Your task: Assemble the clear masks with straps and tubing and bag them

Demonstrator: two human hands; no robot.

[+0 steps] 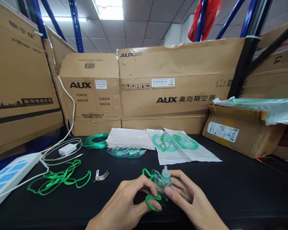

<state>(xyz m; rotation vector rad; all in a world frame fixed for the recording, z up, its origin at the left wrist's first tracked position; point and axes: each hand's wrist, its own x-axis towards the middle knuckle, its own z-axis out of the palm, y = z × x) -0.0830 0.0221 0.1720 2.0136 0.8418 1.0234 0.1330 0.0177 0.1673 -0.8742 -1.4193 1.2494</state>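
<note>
Near the front of the black table, both hands are on a clear, pale green oxygen mask (158, 179), its connector spout pointing up. My left hand (134, 195) pinches a green elastic strap (151, 202) between thumb and fingers, and the strap curls out below the thumb. Against the mask's right side, my right hand (184, 188) has its thumb in front and fingers behind, gripping the body. Another bit of green strap loops up at the mask's left. Part of the mask is hidden by my fingers.
Loose green straps (60, 177), metal clips (101, 175) and a power strip (12, 175) lie to the left. Behind are coiled green tubing (96, 140), stacked mask bodies (126, 152) and white bags (184, 153) with tubing. Cardboard boxes (170, 86) wall the back; another box (230, 131) stands right.
</note>
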